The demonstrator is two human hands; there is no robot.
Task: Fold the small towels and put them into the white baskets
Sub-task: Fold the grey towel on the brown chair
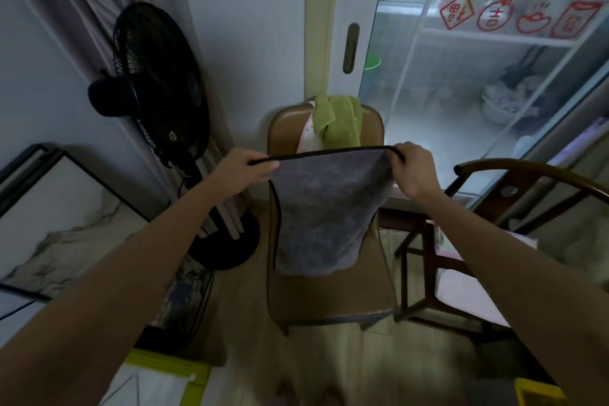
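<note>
We are early in the job, as far as we can judge. At the centre of the frame we hold a grey towel (324, 211) with a dark trim stretched out by its top edge: our left hand (245, 168) pinches the upper left corner between thumb and fingers, and our right hand (413, 166) pinches the upper right corner the same way. The cloth hangs full length and unfolded in front of a brown chair (329, 293), its lower edge near or on the seat; we cannot tell which. No fold has been made in it yet. Draped over the chair back, just above the stretched edge, a green towel (339, 122) and a pale patterned cloth (308, 135) wait their turn, so at least those seem left to do. We see no white basket that we can name with confidence; a light container edged in yellow-green (158, 382) sits at the lower left of the frame, but its contents and purpose are unclear. What remains, by our reckoning, is folding this grey piece, stowing it, then handling the ones on the chair back.
</note>
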